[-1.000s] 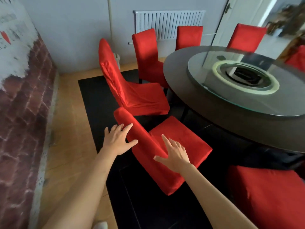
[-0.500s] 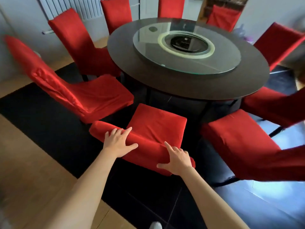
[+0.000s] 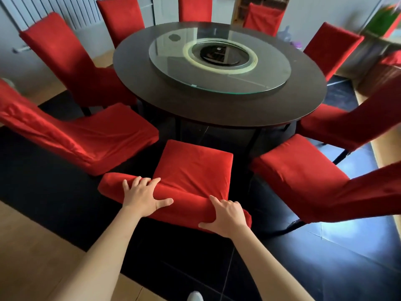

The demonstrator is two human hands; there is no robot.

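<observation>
I look down through the head camera at a red cloth-covered chair. It stands at 6 o'clock of the big round dark table, on the side nearest to me. Its seat faces the table, and the front of the seat is near the table's rim. Its back is turned to me, so I see the top of the back from above.

Both hands are on that top edge. The left hand grips it toward the 9 o'clock end. Its fingers bend over the far side, and its thumb lies on the near side, pointing at the other hand. The right hand grips it toward the 3 o'clock end. Its fingers bend over the top too, and its thumb is low on the near side. The hands are apart, with a strip of red cloth between them.

A round glass plate lies flat in the middle of the table, with a pale ring and a dark round part in its middle.

More red chairs stand all round the table. The red chair at 8 o'clock and the red chair at 4 o'clock are just beside mine.

The chairs stand on a shiny black floor. A light wooden floor shows at 7 o'clock, under my left arm. A white ribbed heater hangs on the wall at 11 o'clock. The tip of a white shoe peeks in at the bottom edge, between my arms.
</observation>
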